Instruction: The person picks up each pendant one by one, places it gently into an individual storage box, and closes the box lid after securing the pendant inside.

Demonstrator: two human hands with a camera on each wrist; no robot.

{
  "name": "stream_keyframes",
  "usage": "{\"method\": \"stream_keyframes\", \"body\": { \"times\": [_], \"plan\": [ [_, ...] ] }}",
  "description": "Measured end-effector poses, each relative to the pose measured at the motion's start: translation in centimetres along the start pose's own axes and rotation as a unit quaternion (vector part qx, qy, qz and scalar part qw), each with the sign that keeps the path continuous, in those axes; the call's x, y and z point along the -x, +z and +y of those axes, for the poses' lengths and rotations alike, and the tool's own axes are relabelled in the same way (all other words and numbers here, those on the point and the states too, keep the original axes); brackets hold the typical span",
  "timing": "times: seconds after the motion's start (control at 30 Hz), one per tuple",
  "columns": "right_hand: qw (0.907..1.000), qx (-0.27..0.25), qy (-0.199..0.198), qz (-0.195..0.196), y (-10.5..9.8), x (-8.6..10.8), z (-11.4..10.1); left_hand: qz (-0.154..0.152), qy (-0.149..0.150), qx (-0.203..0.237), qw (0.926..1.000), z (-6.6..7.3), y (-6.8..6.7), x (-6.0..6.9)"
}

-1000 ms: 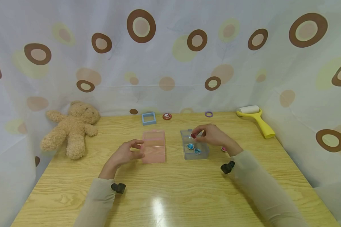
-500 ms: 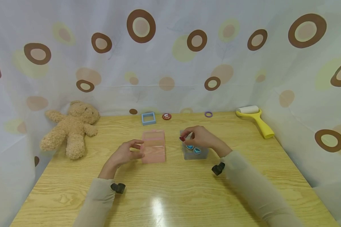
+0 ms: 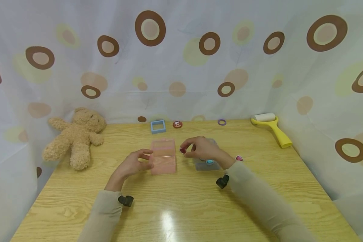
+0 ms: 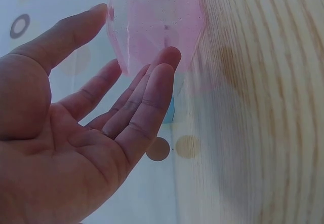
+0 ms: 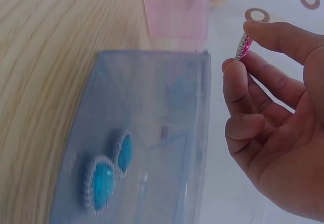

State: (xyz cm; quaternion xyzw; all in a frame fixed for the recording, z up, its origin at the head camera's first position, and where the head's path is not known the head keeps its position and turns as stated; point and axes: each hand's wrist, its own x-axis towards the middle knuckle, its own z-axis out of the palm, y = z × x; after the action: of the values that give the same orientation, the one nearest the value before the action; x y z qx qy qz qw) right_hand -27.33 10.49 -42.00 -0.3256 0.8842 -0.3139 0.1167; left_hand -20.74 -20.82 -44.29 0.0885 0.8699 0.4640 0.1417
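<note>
Mid-carry, I reckon — right hand [image 3: 202, 148] pinches the pink gem [image 3: 183, 151] over the table [image 3: 193, 198], nearer its far edge, left hand [image 3: 132, 164] loose by the pink box [image 3: 163, 165] — next probably wants gentle lowering.

no readable text, labels, numbers, signs

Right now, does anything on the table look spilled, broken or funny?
I see nothing spilled or broken. One thing looks a bit odd: a pink gem lies alone on the table, right of the blue box, while two blue gems sit inside it. The right hand pinches another gem.
</note>
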Motion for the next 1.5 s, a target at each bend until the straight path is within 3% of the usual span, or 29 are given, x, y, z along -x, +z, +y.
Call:
{"method": "stream_keyframes", "body": {
  "times": [0.5,0.87,1.5],
  "plan": [
    [0.9993,-0.008,-0.028,-0.025,2.6,-2.2,-2.2,0.0,-0.008,0.005,1.0,0.1,0.0,0.0],
    [0.9982,0.001,-0.025,-0.054,4.1,-3.3,-2.8,0.0,-0.009,0.018,0.9998,0.0,0.1,0.0],
    [0.998,0.037,-0.013,-0.049,5.5,-4.4,-2.8,0.008,-0.018,0.011,0.9997,-0.1,0.2,0.0]
  ]
}}
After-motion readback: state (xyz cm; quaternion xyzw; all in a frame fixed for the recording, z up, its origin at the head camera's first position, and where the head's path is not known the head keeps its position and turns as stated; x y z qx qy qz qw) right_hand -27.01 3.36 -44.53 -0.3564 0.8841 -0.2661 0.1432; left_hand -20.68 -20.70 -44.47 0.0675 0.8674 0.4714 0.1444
